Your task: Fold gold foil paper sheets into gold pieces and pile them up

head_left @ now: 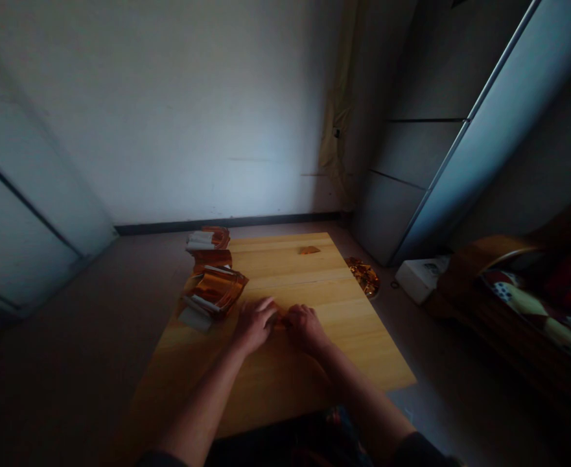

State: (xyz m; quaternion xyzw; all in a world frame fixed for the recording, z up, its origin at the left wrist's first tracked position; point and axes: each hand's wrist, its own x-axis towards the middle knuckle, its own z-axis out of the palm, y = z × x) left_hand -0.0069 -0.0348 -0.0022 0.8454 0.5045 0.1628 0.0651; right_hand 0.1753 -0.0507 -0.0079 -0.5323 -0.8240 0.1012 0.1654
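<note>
My left hand (255, 324) and my right hand (306, 327) meet near the middle of a light wooden low table (285, 279). Between their fingertips is a small piece of orange-gold foil paper (280, 319), mostly hidden by my fingers. Along the table's left edge lie bundles of gold foil paper (214, 292) with white paper strips or bands. Another small folded gold piece (309, 250) lies alone near the far edge, out of reach of both hands.
A heap of folded gold foil (363, 275) sits on a round dish on the floor beside the table's right edge. Farther right are a white box (421, 277) and a wooden-framed seat or bed with patterned cloth (523, 298). Walls and a grey cabinet (411, 149) stand behind.
</note>
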